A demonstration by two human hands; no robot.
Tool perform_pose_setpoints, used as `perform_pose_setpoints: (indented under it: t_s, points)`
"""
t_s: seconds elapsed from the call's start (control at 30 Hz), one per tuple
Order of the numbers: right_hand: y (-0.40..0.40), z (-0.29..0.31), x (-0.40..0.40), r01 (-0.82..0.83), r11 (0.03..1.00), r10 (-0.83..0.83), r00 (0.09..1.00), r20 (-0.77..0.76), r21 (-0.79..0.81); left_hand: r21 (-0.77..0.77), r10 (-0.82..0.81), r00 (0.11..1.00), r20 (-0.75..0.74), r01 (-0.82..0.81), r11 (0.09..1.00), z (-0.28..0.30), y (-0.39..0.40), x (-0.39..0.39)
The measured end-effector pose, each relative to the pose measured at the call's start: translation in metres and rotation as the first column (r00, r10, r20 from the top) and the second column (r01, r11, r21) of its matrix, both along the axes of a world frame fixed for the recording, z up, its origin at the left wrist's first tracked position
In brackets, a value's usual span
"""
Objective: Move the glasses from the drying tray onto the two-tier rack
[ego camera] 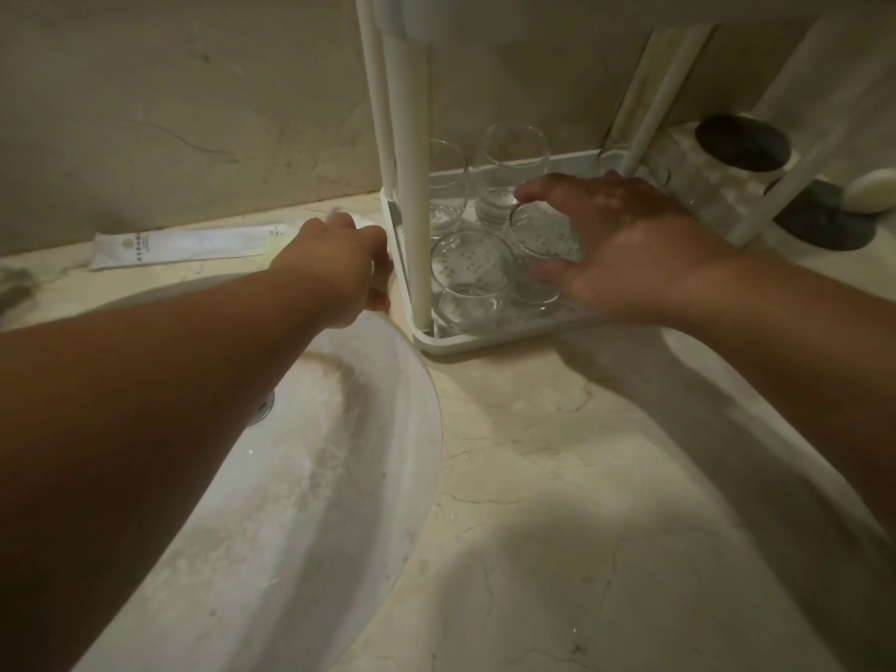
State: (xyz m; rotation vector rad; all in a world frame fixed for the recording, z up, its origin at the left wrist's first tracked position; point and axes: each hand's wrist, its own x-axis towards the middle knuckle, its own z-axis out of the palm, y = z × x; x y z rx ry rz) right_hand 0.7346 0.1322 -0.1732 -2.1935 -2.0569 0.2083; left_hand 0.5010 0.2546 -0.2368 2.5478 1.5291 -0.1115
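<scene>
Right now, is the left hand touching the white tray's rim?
Touching. The head view shows the left hand with fingers curled against the tray's left rim, no gap visible.

Clear glossy glasses (472,278), matt white rack (417,211), veined stone counter (533,477).

Four glasses (472,278) stand in the rack's (417,186) bottom tray (485,342), sink (291,477) to its left, jars (742,143) to its right.

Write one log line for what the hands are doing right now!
left hand: on tray edge | right hand: open around glass | glasses: in tray
</scene>
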Motion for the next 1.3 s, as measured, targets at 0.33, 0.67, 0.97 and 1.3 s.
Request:
perform_pose_setpoints:
  t_s: [0.33, 0.67, 0.97, 1.3]
  points:
    - [0.025, -0.006, 0.003, 0.004, 0.998, -0.002, 1.0, -0.02, 0.07, -0.003, 0.003, 1.0, 0.007, -0.003, 1.0, -0.002, 0.001, -0.001]
    - [0.019, 0.008, -0.001, -0.077, 0.994, 0.078, 0.997, -0.012, 0.079, -0.007, -0.001, 1.0, 0.021, 0.001, 1.0, -0.002, 0.003, -0.002]
    - [-0.001, 0.017, -0.027, -0.354, 0.929, 0.359, 0.932, 0.037, -0.108, -0.018, -0.006, 1.0, -0.009, 0.006, 1.0, 0.002, 0.005, 0.001]
    - [0.013, 0.011, -0.033, -0.266, 0.961, 0.267, 0.963, 0.015, -0.078, -0.017, -0.004, 1.0, 0.028, 0.004, 1.0, 0.0, 0.005, -0.001]
